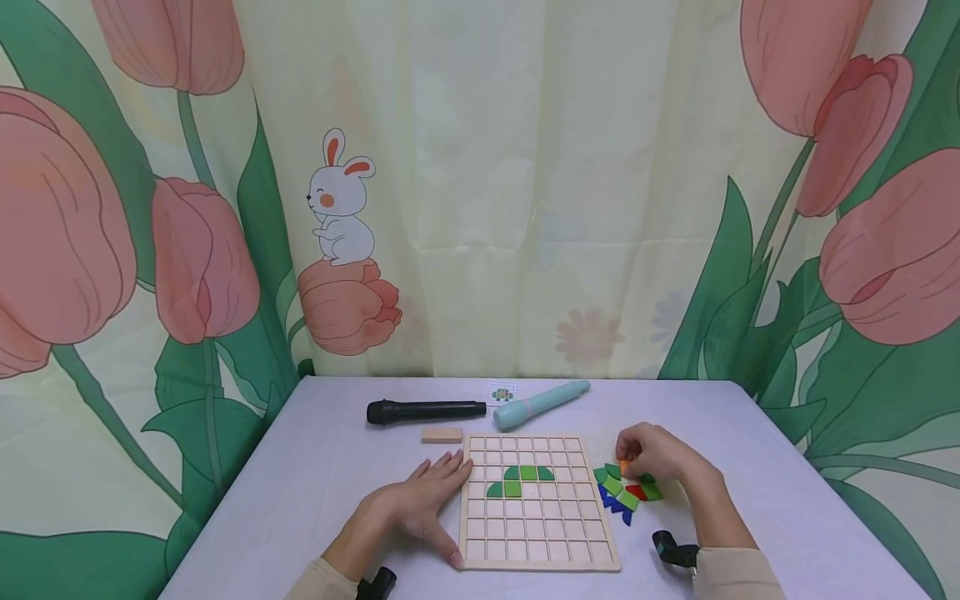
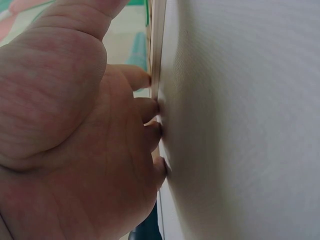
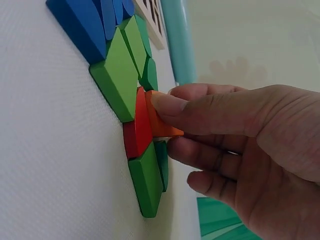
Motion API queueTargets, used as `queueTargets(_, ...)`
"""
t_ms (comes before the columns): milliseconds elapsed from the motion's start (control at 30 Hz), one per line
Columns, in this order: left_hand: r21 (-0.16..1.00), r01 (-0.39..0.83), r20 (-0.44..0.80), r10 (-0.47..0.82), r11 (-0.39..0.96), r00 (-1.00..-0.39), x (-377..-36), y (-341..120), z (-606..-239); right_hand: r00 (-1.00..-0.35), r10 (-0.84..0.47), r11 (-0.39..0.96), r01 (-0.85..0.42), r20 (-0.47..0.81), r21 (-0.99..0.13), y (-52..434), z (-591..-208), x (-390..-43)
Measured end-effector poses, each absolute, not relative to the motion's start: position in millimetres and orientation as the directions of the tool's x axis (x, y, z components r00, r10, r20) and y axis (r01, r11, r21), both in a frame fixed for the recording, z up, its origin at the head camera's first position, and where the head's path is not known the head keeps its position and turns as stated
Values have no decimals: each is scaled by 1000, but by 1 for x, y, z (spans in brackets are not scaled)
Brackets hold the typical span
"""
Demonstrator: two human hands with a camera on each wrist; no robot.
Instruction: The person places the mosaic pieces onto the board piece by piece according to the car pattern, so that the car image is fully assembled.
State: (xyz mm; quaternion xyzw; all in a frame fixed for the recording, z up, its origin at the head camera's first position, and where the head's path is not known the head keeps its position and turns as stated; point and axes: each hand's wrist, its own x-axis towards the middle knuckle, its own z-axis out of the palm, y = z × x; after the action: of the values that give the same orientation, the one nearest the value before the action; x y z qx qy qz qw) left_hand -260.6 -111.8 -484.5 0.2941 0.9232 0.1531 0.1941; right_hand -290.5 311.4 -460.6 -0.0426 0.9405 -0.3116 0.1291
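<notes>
A wooden grid board (image 1: 555,530) lies on the white table. Light green squares (image 1: 528,472) and dark green rounded pieces (image 1: 494,489) fill several of its cells in two rows. My left hand (image 1: 420,502) is spread along the board's left side, fingertips at the edge and thumb at the near left corner. Right of the board, my right hand (image 1: 660,454) pinches an orange block (image 3: 162,124) between thumb and fingers. Around that block lie a red block (image 3: 138,127), green blocks (image 3: 116,75) and blue blocks (image 3: 82,27).
Beyond the board lie a black microphone-shaped object (image 1: 427,411), a light-blue one (image 1: 542,404) and a small card with a coloured pattern (image 1: 502,392). A flat wooden block (image 1: 442,435) sits by the board's far left corner. A printed curtain (image 1: 480,208) hangs behind the table.
</notes>
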Motion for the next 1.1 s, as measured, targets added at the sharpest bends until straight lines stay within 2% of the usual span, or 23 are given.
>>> queueTargets(233, 407, 471, -276, 597, 783, -753, -261, -111, -484, -961, -230, 768, -81, -156, -635, 315, -457, -290)
queueTargets(500, 403, 470, -274, 594, 785, -757, -260, -112, -484, -924, -380, 624, -221, -43, -750, 309, -454, -297)
queueTargets(767, 401, 473, -274, 595, 785, -756, -260, -112, -483, -906, -421, 549, -295, 46, -782, 291, -449, -294)
queueTargets(1100, 405, 472, -272, 596, 783, -756, -260, -112, -484, -884, -465, 540, -328, 51, -775, 254, -450, -291)
